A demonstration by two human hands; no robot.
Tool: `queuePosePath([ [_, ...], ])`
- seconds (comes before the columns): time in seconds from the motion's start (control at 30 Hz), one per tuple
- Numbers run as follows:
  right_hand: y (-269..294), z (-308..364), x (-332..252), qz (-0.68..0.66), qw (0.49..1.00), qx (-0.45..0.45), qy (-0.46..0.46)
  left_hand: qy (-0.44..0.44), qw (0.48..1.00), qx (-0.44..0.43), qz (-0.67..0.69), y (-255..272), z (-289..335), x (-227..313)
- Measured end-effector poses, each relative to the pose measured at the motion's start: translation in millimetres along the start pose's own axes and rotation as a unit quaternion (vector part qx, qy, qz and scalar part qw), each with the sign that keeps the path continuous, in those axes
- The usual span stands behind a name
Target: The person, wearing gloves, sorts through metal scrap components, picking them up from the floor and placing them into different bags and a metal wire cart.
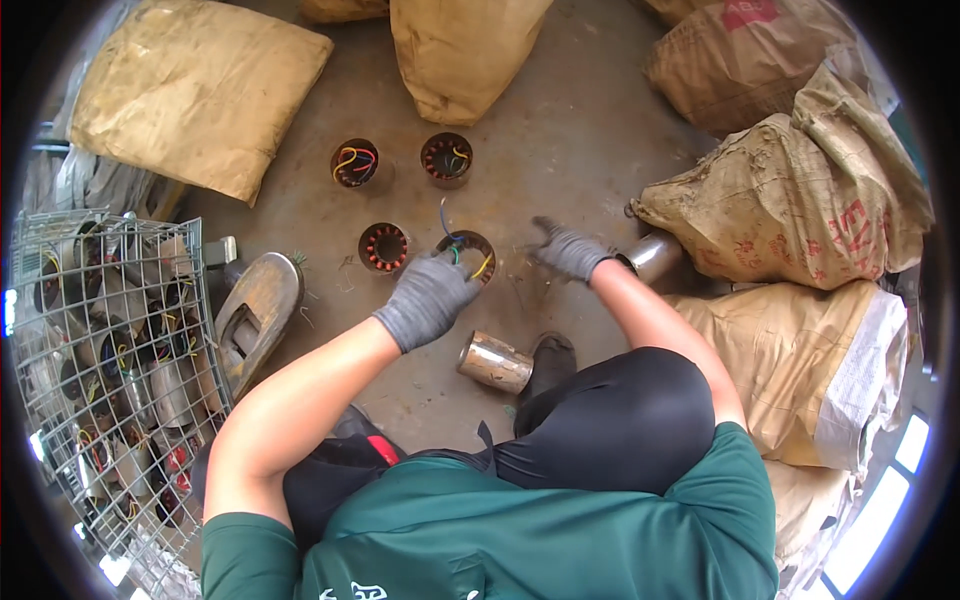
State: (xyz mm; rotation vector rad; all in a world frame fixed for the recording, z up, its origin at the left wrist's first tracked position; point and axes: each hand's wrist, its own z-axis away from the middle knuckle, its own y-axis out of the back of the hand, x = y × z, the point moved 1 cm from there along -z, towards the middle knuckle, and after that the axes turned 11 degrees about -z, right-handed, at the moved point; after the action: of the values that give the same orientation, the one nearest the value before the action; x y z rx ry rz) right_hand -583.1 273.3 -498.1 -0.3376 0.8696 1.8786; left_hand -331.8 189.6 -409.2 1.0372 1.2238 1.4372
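Observation:
My left hand (432, 300), in a grey knit glove, is at the near rim of a motor stator (484, 247) standing on the floor. Its fingers are closed around the stator's coloured lead wires (446, 217); blue, green and yellow ends stick out. To the right, my gloved right hand (573, 252) hovers over the floor with its fingers apart and nothing in them. Behind and left of that stator stand three more: one with a red-ringed bore (384, 247), one with yellow and red wires (355, 163) and one with a yellow wire (446, 158).
A metal cylinder (496, 362) lies by my shoe, and another (652, 256) beside my right wrist. At left are a wire-mesh cage (120, 330) full of stators and a rusty steel piece with an opening (262, 305). Brown sacks (770, 200) line the right side; others (200, 90) lie at the back.

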Motion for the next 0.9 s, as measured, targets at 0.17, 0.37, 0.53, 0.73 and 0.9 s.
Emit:
queuePosePath([
  [0.17, 84.5, 6.8, 48.2, 0.440, 0.888, -0.004, -0.131, 0.027, 1.000, -0.009, 0.010, -44.9, -9.8, -6.9],
  [0.37, 77.7, -3.6, 70.5, 0.592, 0.776, -0.164, -0.143, -0.014, 0.998, 0.059, 0.021, -39.3, 13.4, 10.5],
  [0.53, 104.8, -14.5, 32.7, 0.511, 0.849, -0.087, -0.104, 0.098, 0.945, -0.181, 0.253, -44.8, 39.9, 51.7],
  [0.73, 80.3, -14.9, -13.9, 0.094, 0.986, -0.031, 0.137, 0.312, 0.766, -0.254, 0.501, -129.5, 47.7, 86.5],
  [0.9, 36.6, -33.6, -3.7, -0.103, 0.983, 0.029, 0.151, 0.325, 0.736, -0.257, 0.536, -150.8, 44.8, 104.7],
])
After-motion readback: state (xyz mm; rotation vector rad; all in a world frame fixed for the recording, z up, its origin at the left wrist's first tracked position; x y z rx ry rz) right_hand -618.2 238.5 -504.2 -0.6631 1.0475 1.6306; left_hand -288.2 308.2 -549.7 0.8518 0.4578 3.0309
